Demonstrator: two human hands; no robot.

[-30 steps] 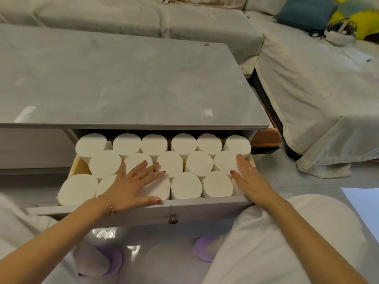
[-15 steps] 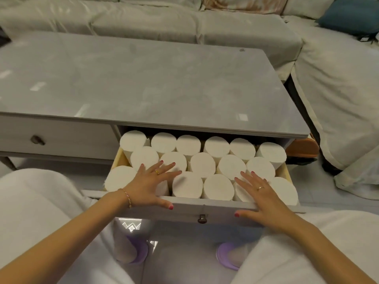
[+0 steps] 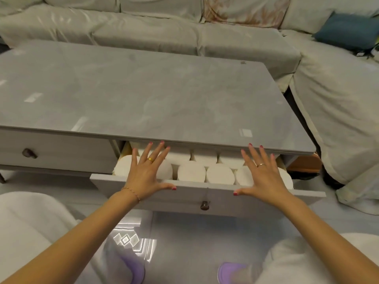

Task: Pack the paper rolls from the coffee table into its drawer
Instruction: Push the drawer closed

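Several white paper rolls [image 3: 191,172] stand upright, packed tight in the drawer [image 3: 221,198] of the grey coffee table [image 3: 143,95]. The drawer is partly pushed in, so only the front rows of rolls show; the back rows are under the tabletop. My left hand [image 3: 146,173] lies flat with spread fingers over the left rolls, its palm on the drawer's front edge. My right hand [image 3: 262,175] rests the same way over the right rolls. Neither hand holds anything. The tabletop carries no rolls.
A second, closed drawer with a dark knob [image 3: 28,153] sits to the left. A light sofa [image 3: 143,31] wraps around the back and right, with a blue cushion [image 3: 346,31]. My knees and purple slippers [image 3: 229,270] are below the drawer.
The drawer has slid inward under the tabletop, hiding the back rows of rolls. Both hands moved forward with it, palms now on the front edge. The view has shifted left.
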